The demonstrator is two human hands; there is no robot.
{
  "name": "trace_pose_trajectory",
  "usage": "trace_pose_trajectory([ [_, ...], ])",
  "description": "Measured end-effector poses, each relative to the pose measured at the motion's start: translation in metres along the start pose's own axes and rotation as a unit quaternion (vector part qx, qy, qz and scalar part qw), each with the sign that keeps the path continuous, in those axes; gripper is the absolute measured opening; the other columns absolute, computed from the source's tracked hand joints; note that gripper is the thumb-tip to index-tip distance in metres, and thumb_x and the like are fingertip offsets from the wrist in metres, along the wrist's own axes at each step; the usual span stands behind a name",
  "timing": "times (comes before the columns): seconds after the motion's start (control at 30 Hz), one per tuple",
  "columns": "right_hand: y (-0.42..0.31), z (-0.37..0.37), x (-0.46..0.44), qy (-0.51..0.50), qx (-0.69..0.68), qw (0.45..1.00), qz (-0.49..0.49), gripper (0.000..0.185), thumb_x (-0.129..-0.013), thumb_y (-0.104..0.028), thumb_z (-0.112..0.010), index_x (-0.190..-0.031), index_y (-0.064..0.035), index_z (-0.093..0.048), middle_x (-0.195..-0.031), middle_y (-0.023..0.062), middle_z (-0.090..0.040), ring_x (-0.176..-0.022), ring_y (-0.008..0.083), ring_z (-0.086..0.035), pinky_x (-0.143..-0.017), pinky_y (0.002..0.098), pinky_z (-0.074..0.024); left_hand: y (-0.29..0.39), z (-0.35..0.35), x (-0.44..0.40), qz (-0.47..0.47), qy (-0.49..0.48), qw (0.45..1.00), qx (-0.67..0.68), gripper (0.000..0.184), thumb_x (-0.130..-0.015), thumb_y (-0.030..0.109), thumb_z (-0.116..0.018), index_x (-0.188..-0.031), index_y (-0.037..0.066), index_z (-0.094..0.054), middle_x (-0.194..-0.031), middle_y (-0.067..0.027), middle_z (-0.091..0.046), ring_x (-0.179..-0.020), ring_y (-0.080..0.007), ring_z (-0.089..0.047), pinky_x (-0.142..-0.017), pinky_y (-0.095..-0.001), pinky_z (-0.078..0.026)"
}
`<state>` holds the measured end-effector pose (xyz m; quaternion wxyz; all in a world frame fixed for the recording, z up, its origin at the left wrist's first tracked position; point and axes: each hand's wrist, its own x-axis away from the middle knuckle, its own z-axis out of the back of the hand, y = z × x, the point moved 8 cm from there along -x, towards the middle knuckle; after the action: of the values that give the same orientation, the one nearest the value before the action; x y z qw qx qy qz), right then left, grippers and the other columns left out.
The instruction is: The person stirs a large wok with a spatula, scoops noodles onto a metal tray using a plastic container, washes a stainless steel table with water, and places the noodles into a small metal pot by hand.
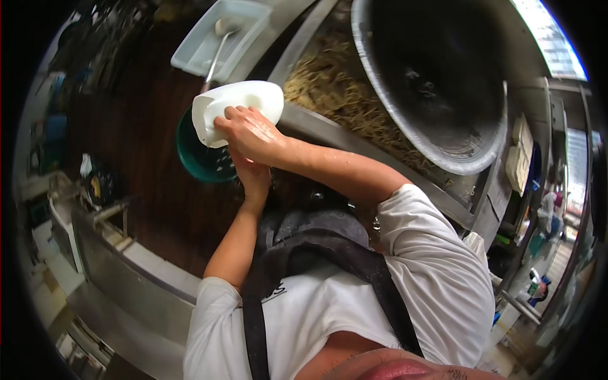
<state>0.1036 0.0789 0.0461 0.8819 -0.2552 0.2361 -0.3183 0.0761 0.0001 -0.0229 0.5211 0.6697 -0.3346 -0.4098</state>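
Note:
A white plastic container (263, 95) is tilted on its side over a round green tub (190, 152). My right hand (252, 134) grips it, with wet fingers bent over its near side. Just below that wrist, my left hand (251, 172) reaches up against the container's underside. Its fingers are mostly hidden behind my right hand and the container. Part of the green tub shows beneath the container's rim.
A ladle (218, 54) rests in a translucent bin (183, 56) beyond the container. A large metal pot (396, 111) stands at the right, beside a metal-edged trough of pale strips (329, 82). A steel counter (136, 278) lies at the lower left.

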Motion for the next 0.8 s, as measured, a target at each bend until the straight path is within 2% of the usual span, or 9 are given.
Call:
trace_pose_trajectory([
  [0.07, -0.033, -0.057, -0.003, -0.01, -0.059, 0.998, -0.013, 0.019, -0.076, -0.012, -0.065, -0.093, -0.0052, -0.06, -0.093, 0.0148, -0.058, -0.101, 0.034, -0.059, -0.079, 0.0464, -0.0468, -0.048, 0.065, 0.017, 0.157, 0.075, 0.923, 0.344, 0.052, -0.097, 0.018, -0.06, -0.14, 0.003, -0.033, -0.131, -0.0139, -0.048, -0.124, -0.0212, -0.048, -0.107, -0.0363, -0.039],
  [0.13, -0.058, -0.113, -0.007, -0.068, -0.112, 0.991, -0.004, 0.029, -0.079, -0.017, -0.067, -0.104, -0.0024, -0.065, -0.101, 0.0159, -0.06, -0.105, 0.0348, -0.056, -0.089, 0.0455, -0.0466, -0.068, 0.131, 0.026, 0.192, 0.126, 0.903, 0.362, 0.052, -0.098, 0.023, -0.059, -0.139, 0.003, -0.034, -0.131, -0.0127, -0.049, -0.122, -0.0215, -0.05, -0.104, -0.0362, -0.041],
  [0.23, -0.063, -0.153, -0.013, -0.123, -0.152, 0.978, 0.069, 0.042, -0.081, -0.021, -0.07, -0.118, -0.0013, -0.066, -0.112, 0.0151, -0.063, -0.106, 0.0343, -0.057, -0.096, 0.0407, -0.0465, -0.045, 0.192, -0.004, 0.074, 0.118, 0.988, -0.061, 0.042, -0.097, 0.03, -0.061, -0.125, 0.003, -0.047, -0.12, -0.0079, -0.057, -0.11, -0.0208, -0.058, -0.091, -0.0334, -0.048],
  [0.33, 0.005, -0.139, -0.022, -0.039, 0.053, 0.998, 0.006, 0.041, -0.075, -0.014, -0.074, -0.114, -0.0029, -0.065, -0.111, 0.0136, -0.064, -0.109, 0.0332, -0.058, -0.099, 0.043, -0.044, -0.112, 0.254, -0.046, 0.219, 0.05, 0.895, -0.386, 0.042, -0.091, 0.038, -0.069, -0.085, -0.003, -0.061, -0.077, -0.0201, -0.067, -0.075, -0.035, -0.067, -0.066, -0.0434, -0.049],
  [0.4, 0.072, -0.118, -0.019, 0.022, 0.16, 0.984, -0.072, 0.055, -0.074, -0.023, -0.077, -0.123, -0.0068, -0.059, -0.12, 0.0147, -0.059, -0.117, 0.0347, -0.052, -0.103, 0.0492, -0.0385, -0.153, 0.258, -0.07, 0.176, -0.042, 0.871, -0.457, 0.044, -0.089, 0.039, -0.069, -0.086, -0.004, -0.062, -0.075, -0.0247, -0.066, -0.073, -0.0456, -0.064, -0.067, -0.0493, -0.049],
  [0.47, 0.148, -0.13, 0.005, -0.052, 0.275, 0.95, -0.142, 0.075, -0.08, -0.036, -0.075, -0.144, -0.0116, -0.043, -0.148, 0.0186, -0.04, -0.141, 0.038, -0.032, -0.114, 0.0579, -0.0251, -0.21, 0.257, -0.087, 0.166, -0.12, 0.839, -0.505, 0.041, -0.088, 0.038, -0.071, -0.09, -0.002, -0.064, -0.083, -0.0251, -0.068, -0.084, -0.0469, -0.064, -0.073, -0.0522, -0.05],
  [0.53, 0.174, -0.136, 0.013, -0.124, 0.286, 0.943, -0.113, 0.082, -0.081, -0.041, -0.073, -0.15, -0.0137, -0.037, -0.157, 0.0185, -0.028, -0.146, 0.0385, -0.023, -0.117, 0.0582, -0.0199, -0.258, 0.25, -0.104, 0.141, -0.179, 0.814, -0.534, 0.036, -0.089, 0.034, -0.069, -0.091, -0.001, -0.065, -0.084, -0.0249, -0.069, -0.087, -0.0456, -0.065, -0.076, -0.0519, -0.05],
  [0.7, 0.188, -0.144, 0.009, -0.116, 0.276, 0.947, -0.113, 0.086, -0.078, -0.039, -0.077, -0.15, -0.0159, -0.037, -0.159, 0.0181, -0.024, -0.148, 0.0378, -0.022, -0.118, 0.0573, -0.02, -0.394, 0.249, -0.126, 0.335, -0.183, 0.835, -0.396, 0.046, -0.097, 0.044, -0.042, -0.099, 0.008, -0.072, -0.099, -0.02, -0.071, -0.101, -0.045, -0.063, -0.089, -0.0496, -0.049],
  [0.8, 0.192, -0.145, 0.007, -0.123, 0.271, 0.947, -0.12, 0.086, -0.075, -0.038, -0.079, -0.148, -0.0157, -0.04, -0.158, 0.0183, -0.026, -0.147, 0.0388, -0.024, -0.118, 0.0574, -0.021, -0.442, 0.233, -0.134, 0.22, -0.296, 0.735, -0.569, 0.026, -0.09, 0.039, -0.063, -0.102, 0.017, -0.071, -0.098, -0.0177, -0.071, -0.098, -0.0391, -0.067, -0.083, -0.0498, -0.052],
])
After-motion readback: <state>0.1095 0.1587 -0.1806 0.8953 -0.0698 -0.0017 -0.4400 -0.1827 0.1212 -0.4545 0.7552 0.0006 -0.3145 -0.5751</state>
